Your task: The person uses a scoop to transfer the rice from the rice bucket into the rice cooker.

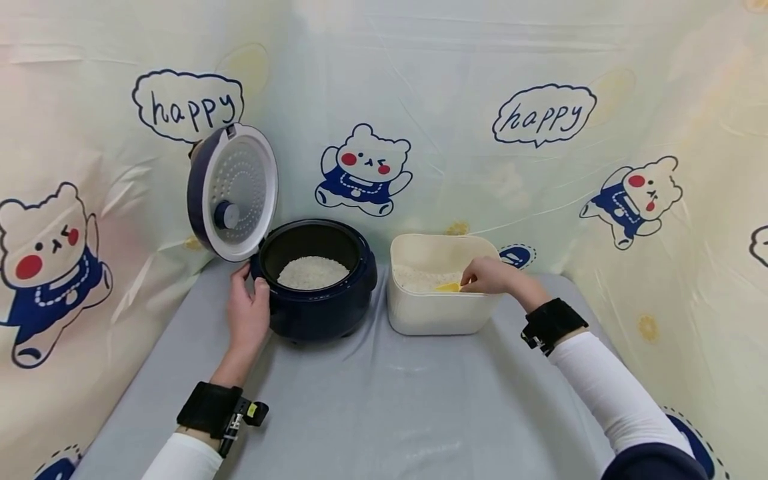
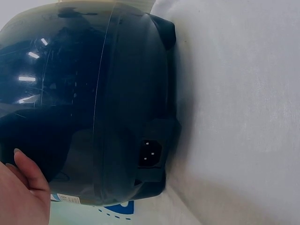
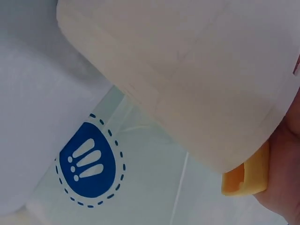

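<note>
At lower left, the rice cooker (image 1: 315, 280) is steadied by the left hand (image 1: 247, 313), fingers curled on its rim. Some rice already lies inside. Right of centre, a yellow scoop (image 1: 447, 287) is gripped by the right hand (image 1: 487, 276) inside the cream container (image 1: 441, 313); more scooping seems left.

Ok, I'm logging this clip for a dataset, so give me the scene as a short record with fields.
left hand: holds the cooker's side
right hand: inside the tub, pinching a yellow scoop
cooker: dark blue, lid open and upright, white rice in the pot
tub: cream, open, right of the cooker, rice inside
surface: grey cloth
backdrop: bear-print sheet
</note>
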A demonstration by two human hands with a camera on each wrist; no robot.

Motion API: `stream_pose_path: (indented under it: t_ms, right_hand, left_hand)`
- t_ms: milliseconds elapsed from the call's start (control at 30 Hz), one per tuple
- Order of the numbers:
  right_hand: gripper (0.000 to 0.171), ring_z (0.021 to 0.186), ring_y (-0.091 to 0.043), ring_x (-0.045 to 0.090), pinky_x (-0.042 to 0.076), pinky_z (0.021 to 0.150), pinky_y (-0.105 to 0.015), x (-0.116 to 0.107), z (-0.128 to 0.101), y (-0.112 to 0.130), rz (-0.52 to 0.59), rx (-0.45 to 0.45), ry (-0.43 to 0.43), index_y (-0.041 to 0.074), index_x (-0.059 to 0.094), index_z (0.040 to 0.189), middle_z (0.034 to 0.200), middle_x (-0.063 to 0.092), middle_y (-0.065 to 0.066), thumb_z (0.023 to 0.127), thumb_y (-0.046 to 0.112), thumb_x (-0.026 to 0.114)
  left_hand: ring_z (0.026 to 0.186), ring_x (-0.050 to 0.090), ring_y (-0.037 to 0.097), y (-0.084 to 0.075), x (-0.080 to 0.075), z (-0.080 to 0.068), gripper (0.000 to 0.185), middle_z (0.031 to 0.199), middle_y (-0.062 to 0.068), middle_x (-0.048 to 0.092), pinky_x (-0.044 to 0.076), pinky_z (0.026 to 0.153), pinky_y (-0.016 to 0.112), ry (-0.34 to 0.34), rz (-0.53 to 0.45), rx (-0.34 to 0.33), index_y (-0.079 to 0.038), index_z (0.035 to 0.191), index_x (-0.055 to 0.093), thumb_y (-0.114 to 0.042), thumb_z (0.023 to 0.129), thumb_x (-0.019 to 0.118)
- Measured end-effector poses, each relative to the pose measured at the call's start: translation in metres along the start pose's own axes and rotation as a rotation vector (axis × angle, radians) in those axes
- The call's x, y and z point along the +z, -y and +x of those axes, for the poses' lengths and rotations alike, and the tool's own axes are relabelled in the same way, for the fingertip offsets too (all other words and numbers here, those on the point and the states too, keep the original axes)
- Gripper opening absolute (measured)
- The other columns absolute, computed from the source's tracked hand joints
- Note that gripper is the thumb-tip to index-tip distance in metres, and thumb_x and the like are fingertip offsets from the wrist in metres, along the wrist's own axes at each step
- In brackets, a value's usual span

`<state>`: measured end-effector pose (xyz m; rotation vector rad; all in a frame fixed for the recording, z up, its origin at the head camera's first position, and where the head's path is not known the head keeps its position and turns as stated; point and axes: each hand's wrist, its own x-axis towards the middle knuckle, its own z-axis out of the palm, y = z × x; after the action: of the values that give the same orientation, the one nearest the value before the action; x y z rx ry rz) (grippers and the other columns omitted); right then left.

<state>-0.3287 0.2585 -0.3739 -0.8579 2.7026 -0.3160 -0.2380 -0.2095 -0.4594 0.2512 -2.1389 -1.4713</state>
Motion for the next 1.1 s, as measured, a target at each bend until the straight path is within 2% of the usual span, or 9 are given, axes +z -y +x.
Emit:
stream_pose_path:
  t_ms: [133, 367, 467, 633, 933, 1033, 1100]
  right_hand:
    - [0.011, 0.073, -0.015, 0.056, 0.049, 0.071, -0.032, 0.0010, 0.0018, 0.0007, 0.013, -0.017, -0.027, 0.005, 0.082, 0.099, 0.086, 0.072, -0.001, 0.096, 0.013, 0.074]
    - [0.011, 0.071, -0.014, 0.055, 0.047, 0.069, -0.030, -0.0004, 0.0024, 0.0047, 0.010, -0.008, -0.031, 0.004, 0.083, 0.098, 0.082, 0.071, 0.000, 0.094, 0.012, 0.076]
    - [0.012, 0.071, -0.014, 0.055, 0.048, 0.069, -0.030, -0.0004, 0.0012, 0.0054, 0.025, 0.005, -0.038, 0.004, 0.083, 0.099, 0.083, 0.072, 0.000, 0.094, 0.012, 0.076]
    - [0.013, 0.072, -0.015, 0.057, 0.049, 0.069, -0.030, -0.0017, -0.0012, 0.0067, 0.064, 0.034, -0.047, 0.003, 0.083, 0.101, 0.086, 0.075, -0.001, 0.094, 0.012, 0.076]
    - [0.014, 0.071, -0.013, 0.056, 0.047, 0.066, -0.029, -0.0013, -0.0021, 0.0084, 0.124, 0.013, -0.052, 0.002, 0.083, 0.103, 0.089, 0.076, -0.002, 0.094, 0.010, 0.075]
    - [0.014, 0.071, -0.013, 0.056, 0.048, 0.066, -0.029, 0.0002, -0.0038, 0.0080, 0.135, 0.003, -0.058, 0.002, 0.083, 0.103, 0.091, 0.076, -0.003, 0.094, 0.010, 0.075]
    - [0.015, 0.072, -0.013, 0.057, 0.048, 0.066, -0.029, 0.0015, -0.0049, 0.0077, 0.148, 0.005, -0.055, 0.002, 0.083, 0.104, 0.093, 0.077, -0.003, 0.095, 0.011, 0.075]
  left_hand:
    - [0.096, 0.045, 0.038, -0.0011, -0.0011, -0.0008, 0.051, 0.129, 0.028, 0.056, 0.035, 0.097, 0.054, -0.006, -0.003, 0.003, -0.002, 0.153, 0.043, -0.024, 0.107, 0.042]
    - [0.101, 0.046, 0.040, -0.0010, -0.0015, -0.0026, 0.052, 0.142, 0.028, 0.054, 0.036, 0.101, 0.056, -0.013, -0.006, 0.010, -0.001, 0.153, 0.044, -0.023, 0.106, 0.043]
    - [0.100, 0.046, 0.040, -0.0003, -0.0015, -0.0026, 0.052, 0.141, 0.027, 0.054, 0.036, 0.099, 0.056, -0.009, -0.004, 0.010, -0.002, 0.153, 0.043, -0.025, 0.107, 0.043]
    - [0.098, 0.046, 0.040, -0.0001, -0.0017, -0.0010, 0.053, 0.130, 0.028, 0.056, 0.036, 0.098, 0.056, -0.001, 0.011, 0.015, -0.003, 0.154, 0.043, -0.026, 0.107, 0.042]
    - [0.105, 0.047, 0.040, -0.0008, -0.0016, -0.0010, 0.052, 0.138, 0.027, 0.055, 0.035, 0.104, 0.057, -0.003, 0.015, 0.013, -0.003, 0.154, 0.043, -0.026, 0.107, 0.043]
    - [0.102, 0.047, 0.040, 0.0006, -0.0011, -0.0011, 0.052, 0.133, 0.027, 0.057, 0.036, 0.102, 0.057, -0.011, 0.025, 0.014, -0.003, 0.153, 0.044, -0.026, 0.106, 0.043]
    - [0.098, 0.047, 0.040, 0.0017, -0.0008, -0.0012, 0.052, 0.124, 0.027, 0.057, 0.037, 0.098, 0.056, -0.016, 0.029, 0.015, -0.002, 0.152, 0.044, -0.025, 0.106, 0.044]
